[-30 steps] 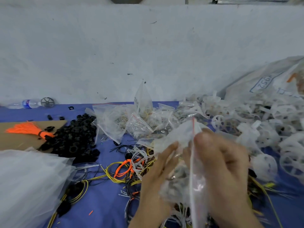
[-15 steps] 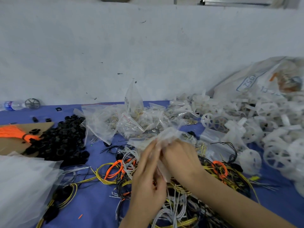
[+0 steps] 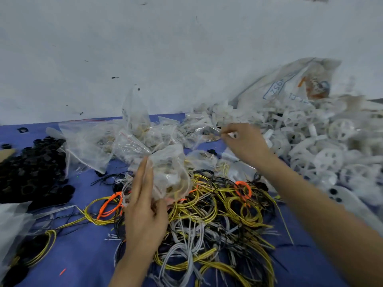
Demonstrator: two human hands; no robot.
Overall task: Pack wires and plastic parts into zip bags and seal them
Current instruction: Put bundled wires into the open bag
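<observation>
While the left hand lies against a filled zip bag, its fingers are straight and close together along the bag's left side and its thumb is tucked under the lower edge, so the bag is pinched between them. This bag sits at the centre of the blue table cover, on the near edge of the wire pile, which holds yellow, grey and black coils. One orange coil lies to the bag's right and another to its left.

The right hand is extended further back, fingers curled, tips pinching a small pale piece; blur prevents identifying it. That piece is between the heap of other zip bags and the heap of white plastic wheels.

A printed sack leans on the white wall behind the wheels. Black parts are heaped at far left, beside the bags.
</observation>
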